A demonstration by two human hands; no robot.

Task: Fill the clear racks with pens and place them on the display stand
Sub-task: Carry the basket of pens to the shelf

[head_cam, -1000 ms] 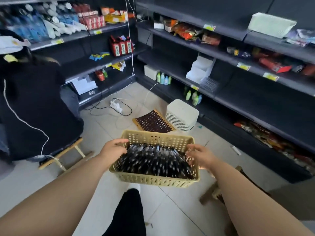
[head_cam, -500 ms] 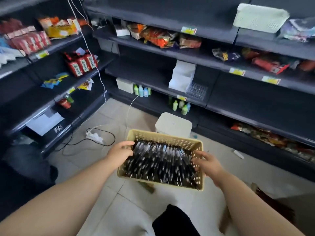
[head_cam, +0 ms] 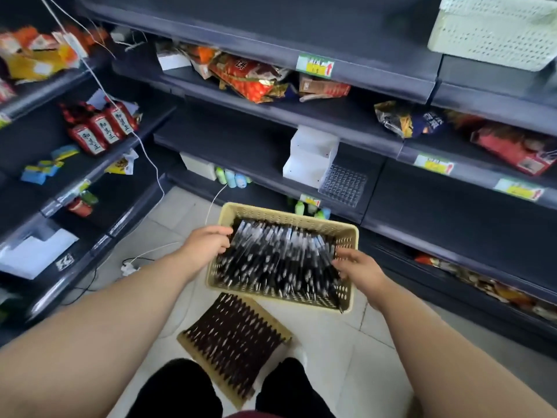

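Note:
I hold a beige perforated basket (head_cam: 289, 217) in the air, full of black pens (head_cam: 280, 260). My left hand (head_cam: 203, 247) grips its left rim and my right hand (head_cam: 358, 268) grips its right rim. On the dark shelf ahead lies an empty clear rack (head_cam: 343, 185) next to a white stepped display stand (head_cam: 310, 156). Below the basket, on the floor between my feet, lies a flat tray of black pens (head_cam: 232, 336) set in rows.
Dark store shelves (head_cam: 452, 206) run along the right and the left, carrying snack bags, red packets and small bottles (head_cam: 230, 178). A white cable and power strip (head_cam: 129, 268) lie on the tiled floor. A pale basket (head_cam: 494, 28) sits upside down on the top shelf.
I have carried the basket toward the right-hand shelves, and my view has turned right. The seated person and the white box left the view; the tray of pens now lies under the basket.

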